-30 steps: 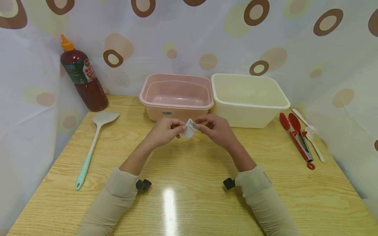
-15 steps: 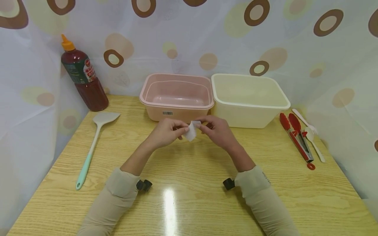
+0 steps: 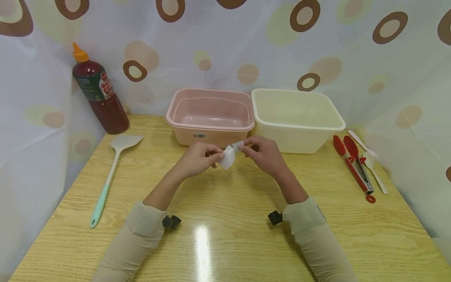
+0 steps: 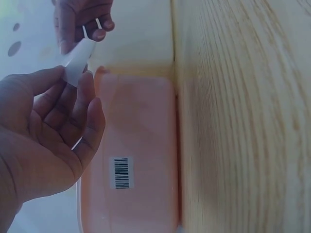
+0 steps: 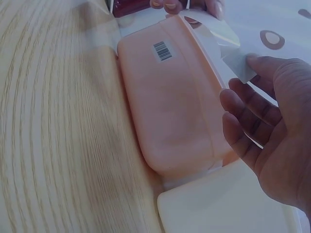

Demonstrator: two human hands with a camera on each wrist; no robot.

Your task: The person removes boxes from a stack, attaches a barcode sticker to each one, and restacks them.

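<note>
Between my hands, in front of the pink basin (image 3: 215,135), is a small white barcode label (image 3: 237,145) partly lifted from white backing paper (image 3: 228,158). My left hand (image 3: 198,158) pinches the backing paper between thumb and fingertips. With thumb and index finger, my right hand (image 3: 265,155) pinches the lifted label by its end. In the right wrist view the label (image 5: 239,65) runs from my thumb towards the left hand's piece. Its printed side is turned away in the head view. Another barcode sticker (image 4: 121,173) is stuck on the basin's side.
A cream bin (image 3: 292,137) stands right of the pink basin. At the left are a sauce bottle (image 3: 100,96) and a spatula (image 3: 112,168). Red-tipped tongs (image 3: 354,164), a white fork (image 3: 363,145) and a pale spoon (image 3: 375,172) lie at the right on the wooden table (image 3: 232,243).
The barcode faced the head camera at first; the label is now bent back. My right hand has drawn slightly right with its end, while the left hand stays nearly still.
</note>
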